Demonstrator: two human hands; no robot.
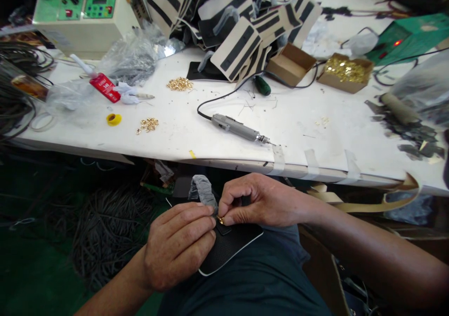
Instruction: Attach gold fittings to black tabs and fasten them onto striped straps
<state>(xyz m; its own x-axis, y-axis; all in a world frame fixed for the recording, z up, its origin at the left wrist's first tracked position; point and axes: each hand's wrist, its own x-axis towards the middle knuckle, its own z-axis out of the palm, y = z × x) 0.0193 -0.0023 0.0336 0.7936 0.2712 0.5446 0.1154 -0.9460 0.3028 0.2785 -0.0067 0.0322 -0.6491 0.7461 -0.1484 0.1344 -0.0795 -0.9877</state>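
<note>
On the person's lap, just below the white counter's (182, 115) front edge, lies a black leather-like panel with pale edging (231, 248) and a grey-wrapped strap loop (203, 190). The right hand (250, 201) pinches a small gold-coloured metal piece (220, 220) between thumb and forefinger; the left hand (180, 241) spreads over the panel, its grip hidden from view. Toward the counter's back right corner, a shallow brown cardboard box (338, 84) brims with gold-coloured metal pieces (345, 68), beside an open tan cardboard box (282, 70).

Panel (233, 248) on lap (259, 278), pwr screwdriver (235, 127) on tbl (171, 140) beyond.
</note>
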